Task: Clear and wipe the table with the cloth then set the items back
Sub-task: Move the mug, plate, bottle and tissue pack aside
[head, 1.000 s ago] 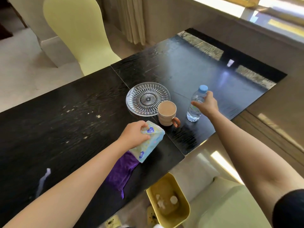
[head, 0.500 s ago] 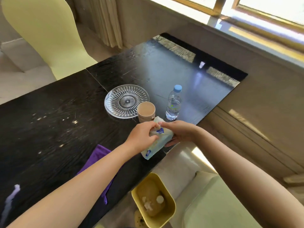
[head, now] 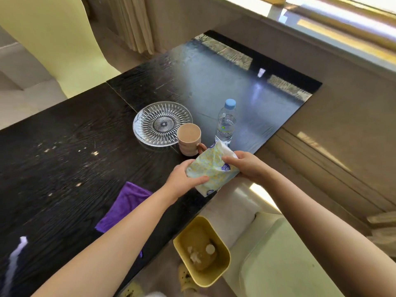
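Both hands hold a soft tissue pack (head: pixel 211 168) with a pale floral print above the near edge of the black table (head: pixel 64 146). My left hand (head: pixel 184 181) grips its lower left end, my right hand (head: pixel 246 166) its upper right end. Behind the pack stand a beige mug (head: pixel 188 138), a cut-glass plate (head: pixel 162 123) and a clear water bottle (head: pixel 226 123) with a blue cap. A purple cloth (head: pixel 124 206) lies on the table, partly under my left forearm. Pale crumbs (head: pixel 94 153) dot the table's left half.
A yellow bin (head: pixel 201 275) with scraps stands on the floor below the table edge. A pale green seat (head: pixel 278 264) is at the lower right, a yellow-green chair (head: pixel 53 39) beyond the table's far side. A white streak (head: pixel 15 260) marks the table at lower left.
My right hand left the water bottle and came back to take the tissue pack together with my left hand. The pack has been lifted off the cloth and moved toward the table's edge.
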Action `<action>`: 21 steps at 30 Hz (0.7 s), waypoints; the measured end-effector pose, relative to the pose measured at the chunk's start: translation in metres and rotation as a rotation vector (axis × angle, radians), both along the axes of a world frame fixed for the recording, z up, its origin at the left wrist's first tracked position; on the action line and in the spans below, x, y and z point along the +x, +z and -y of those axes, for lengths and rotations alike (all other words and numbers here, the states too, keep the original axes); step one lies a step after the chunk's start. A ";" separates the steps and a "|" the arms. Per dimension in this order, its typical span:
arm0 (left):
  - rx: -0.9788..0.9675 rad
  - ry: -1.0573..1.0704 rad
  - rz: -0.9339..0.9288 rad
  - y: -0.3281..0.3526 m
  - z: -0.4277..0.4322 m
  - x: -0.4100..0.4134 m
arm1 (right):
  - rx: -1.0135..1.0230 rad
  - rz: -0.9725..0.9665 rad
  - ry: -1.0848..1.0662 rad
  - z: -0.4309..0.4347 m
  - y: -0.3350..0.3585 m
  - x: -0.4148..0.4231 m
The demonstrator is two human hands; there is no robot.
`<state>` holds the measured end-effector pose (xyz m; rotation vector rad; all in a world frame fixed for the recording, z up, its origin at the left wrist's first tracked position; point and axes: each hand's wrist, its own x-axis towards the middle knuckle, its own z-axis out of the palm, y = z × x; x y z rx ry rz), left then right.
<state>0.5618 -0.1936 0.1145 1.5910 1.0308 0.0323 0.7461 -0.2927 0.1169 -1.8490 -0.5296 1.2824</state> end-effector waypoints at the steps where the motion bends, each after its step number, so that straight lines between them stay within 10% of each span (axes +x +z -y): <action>1: -0.003 0.009 -0.013 -0.012 0.002 0.004 | -0.040 0.064 -0.021 0.000 -0.007 0.000; 12: 0.036 0.096 -0.245 -0.070 0.013 0.052 | -0.494 0.474 -0.029 -0.025 -0.092 0.013; 21: 0.019 0.150 -0.163 -0.077 0.010 0.041 | -0.422 0.598 -0.069 -0.037 -0.105 0.009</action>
